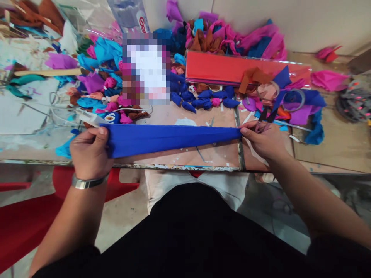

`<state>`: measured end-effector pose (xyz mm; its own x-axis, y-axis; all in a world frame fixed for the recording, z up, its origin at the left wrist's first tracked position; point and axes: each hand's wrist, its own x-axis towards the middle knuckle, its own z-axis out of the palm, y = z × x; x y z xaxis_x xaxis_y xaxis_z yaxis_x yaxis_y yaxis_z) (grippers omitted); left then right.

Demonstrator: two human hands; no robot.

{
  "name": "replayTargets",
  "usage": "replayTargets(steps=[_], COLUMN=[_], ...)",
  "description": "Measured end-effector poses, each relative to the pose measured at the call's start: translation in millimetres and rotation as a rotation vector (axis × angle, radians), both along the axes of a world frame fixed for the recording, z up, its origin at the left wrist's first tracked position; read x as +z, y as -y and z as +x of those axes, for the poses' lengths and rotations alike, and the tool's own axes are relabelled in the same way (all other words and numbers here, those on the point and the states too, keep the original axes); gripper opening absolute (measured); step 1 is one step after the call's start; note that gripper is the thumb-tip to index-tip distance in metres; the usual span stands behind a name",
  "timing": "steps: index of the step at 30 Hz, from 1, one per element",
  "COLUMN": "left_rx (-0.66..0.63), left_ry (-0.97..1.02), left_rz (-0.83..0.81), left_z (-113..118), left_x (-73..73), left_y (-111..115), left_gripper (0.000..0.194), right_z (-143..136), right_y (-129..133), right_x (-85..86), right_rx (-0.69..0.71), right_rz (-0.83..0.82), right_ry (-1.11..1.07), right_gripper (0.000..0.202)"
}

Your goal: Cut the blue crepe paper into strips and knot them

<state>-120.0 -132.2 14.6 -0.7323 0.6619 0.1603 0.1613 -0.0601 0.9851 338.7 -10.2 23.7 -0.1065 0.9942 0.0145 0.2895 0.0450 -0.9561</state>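
Note:
A long strip of blue crepe paper [174,139] is stretched level between my two hands, above the front edge of the table. My left hand [91,152] is closed on its wide end, thumb on top. At the narrow, gathered end, my right hand [265,139] pinches the paper between thumb and forefinger. Scissors [267,117] with dark blades show at the right fingers, blades pointing away from me; they appear to be held in the same hand. Small twisted blue paper pieces [202,103] lie just beyond the strip.
A red paper pack [220,68] lies behind the strip. Tape rolls [293,101] sit among scraps at right. Green-handled pliers [27,80], a white cable [53,108] and crumpled coloured paper [106,52] cover the left. A bottle [127,17] stands at the back. Below left is a red chair [26,216].

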Motion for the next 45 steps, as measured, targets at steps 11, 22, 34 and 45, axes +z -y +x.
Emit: replayTargets(steps=[11,22,34,45], left_rx=[-0.189,-0.727,-0.390,-0.901], left_ry=[-0.196,-0.679,-0.399,-0.952], left_rz=[0.271,0.306,0.318,-0.254], left_z=[-6,-40,-17,-40], left_x=[8.2,24.5,44.7,14.9], left_y=[-13,11,-26,-6], left_gripper=[0.056,0.018,0.032,0.022], right_z=[15,49,39,45], right_y=[-17,-20,-30,-34], right_x=[-0.3,2.2,24.3,2.0], right_rx=[0.070,0.463,0.099,0.623], right_rz=[0.385,0.613,0.572,0.593], right_ry=[0.132,0.321,0.332,0.735], right_gripper=[0.016,0.007,0.008,0.018])
